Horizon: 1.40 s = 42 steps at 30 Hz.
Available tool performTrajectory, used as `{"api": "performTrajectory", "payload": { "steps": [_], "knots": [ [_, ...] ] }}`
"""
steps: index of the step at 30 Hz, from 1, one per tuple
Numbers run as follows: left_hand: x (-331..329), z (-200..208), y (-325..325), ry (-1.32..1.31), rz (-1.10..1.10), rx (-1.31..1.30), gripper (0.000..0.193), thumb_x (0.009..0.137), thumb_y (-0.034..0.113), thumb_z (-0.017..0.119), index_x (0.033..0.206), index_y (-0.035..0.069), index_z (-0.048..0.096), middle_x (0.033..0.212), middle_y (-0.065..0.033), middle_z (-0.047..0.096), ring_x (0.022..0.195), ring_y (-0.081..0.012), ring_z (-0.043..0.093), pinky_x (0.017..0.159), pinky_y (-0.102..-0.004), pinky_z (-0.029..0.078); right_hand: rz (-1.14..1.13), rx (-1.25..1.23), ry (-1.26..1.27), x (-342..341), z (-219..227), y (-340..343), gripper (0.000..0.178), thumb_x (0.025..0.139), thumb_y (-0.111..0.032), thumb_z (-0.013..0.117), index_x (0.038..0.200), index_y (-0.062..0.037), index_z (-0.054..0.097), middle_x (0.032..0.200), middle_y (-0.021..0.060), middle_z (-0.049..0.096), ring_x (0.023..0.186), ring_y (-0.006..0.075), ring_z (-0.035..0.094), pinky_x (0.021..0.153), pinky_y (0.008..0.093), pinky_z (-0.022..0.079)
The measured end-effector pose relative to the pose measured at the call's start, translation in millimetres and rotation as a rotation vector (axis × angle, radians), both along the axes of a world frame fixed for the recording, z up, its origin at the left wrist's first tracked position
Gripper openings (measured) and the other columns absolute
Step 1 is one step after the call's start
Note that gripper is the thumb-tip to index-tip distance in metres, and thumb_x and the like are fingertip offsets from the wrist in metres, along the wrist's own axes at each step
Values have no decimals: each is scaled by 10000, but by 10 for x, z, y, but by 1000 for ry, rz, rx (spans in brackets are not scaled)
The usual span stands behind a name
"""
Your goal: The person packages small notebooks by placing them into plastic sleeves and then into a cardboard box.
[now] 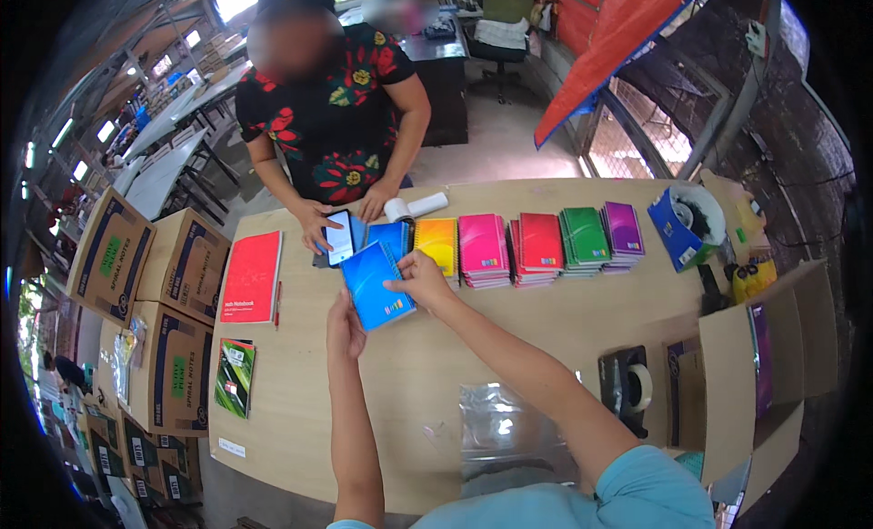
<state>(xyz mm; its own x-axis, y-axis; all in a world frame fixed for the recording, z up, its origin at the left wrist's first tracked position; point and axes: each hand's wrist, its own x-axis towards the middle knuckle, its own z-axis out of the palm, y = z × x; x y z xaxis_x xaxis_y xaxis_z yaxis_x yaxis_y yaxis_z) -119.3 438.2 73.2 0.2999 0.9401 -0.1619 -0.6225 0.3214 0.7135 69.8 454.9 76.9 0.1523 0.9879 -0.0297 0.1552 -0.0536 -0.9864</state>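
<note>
A blue spiral notebook (pixel 371 283) is held tilted above the table between both my hands. My left hand (pixel 345 327) grips its lower left edge, thumb along the side. On the right edge, near the wire binding, my right hand (pixel 422 279) pinches it with closed fingers. Just beyond is a stack of blue notebooks (pixel 391 232), partly hidden by the held one. To its right run stacks of yellow notebooks (pixel 435 240), pink notebooks (pixel 482 241), red notebooks (pixel 540 241), green notebooks (pixel 583 235) and purple notebooks (pixel 624 228).
Across the table (pixel 300 383) a person (pixel 332 120) touches a phone (pixel 339 240). A large red notebook (pixel 251 279) and a green-black booklet (pixel 235 376) lie left. Clear plastic bags (pixel 509 429) lie near me. Right are a tape dispenser (pixel 626 392) and an open carton (pixel 737 374); cartons (pixel 173 365) stand left.
</note>
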Motion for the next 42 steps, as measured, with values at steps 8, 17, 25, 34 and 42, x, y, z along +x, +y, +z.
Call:
{"api": "performTrajectory", "payload": {
  "steps": [8,17,25,34,42],
  "knots": [
    [433,-727,-1654,-498,-77,-272,515,1017,317,464,1407,-8,378,1372,-190,526,1244,-341,532,1057,-536,422,-464,328,-315,1527,-280,-972,76,776,-75,717,826,-38,675,831,95,656,755,204,634,699,331,518],
    [998,-568,-1989,-321,-188,-419,527,1034,344,409,1416,-16,362,1382,-198,513,1238,-344,538,1063,-526,418,-680,-349,-942,3430,112,-761,303,833,-258,685,1033,-30,683,1216,231,535,1165,404,502,952,529,442],
    [1242,-360,-1757,-89,-200,-294,536,1012,371,469,1410,27,369,1334,-178,540,1175,-308,584,987,-498,496,-579,-575,-886,3415,440,-594,638,781,-246,652,1378,-91,487,1482,208,312,1363,397,335,1060,629,304],
    [1350,-228,-1789,-49,-215,-280,527,1012,353,470,1427,55,340,1358,-175,510,1173,-311,581,955,-495,524,-478,-816,-803,3696,305,-457,640,779,-253,691,1370,-85,512,1536,197,261,1414,385,279,1089,570,302],
    [1475,-224,-1814,-29,-166,-264,529,1011,357,477,1439,80,337,1363,-164,508,1180,-303,573,968,-489,514,-724,-239,-695,3517,161,-631,594,656,-188,851,1158,-25,578,1124,224,637,1036,393,626,884,435,508]
  ]
}}
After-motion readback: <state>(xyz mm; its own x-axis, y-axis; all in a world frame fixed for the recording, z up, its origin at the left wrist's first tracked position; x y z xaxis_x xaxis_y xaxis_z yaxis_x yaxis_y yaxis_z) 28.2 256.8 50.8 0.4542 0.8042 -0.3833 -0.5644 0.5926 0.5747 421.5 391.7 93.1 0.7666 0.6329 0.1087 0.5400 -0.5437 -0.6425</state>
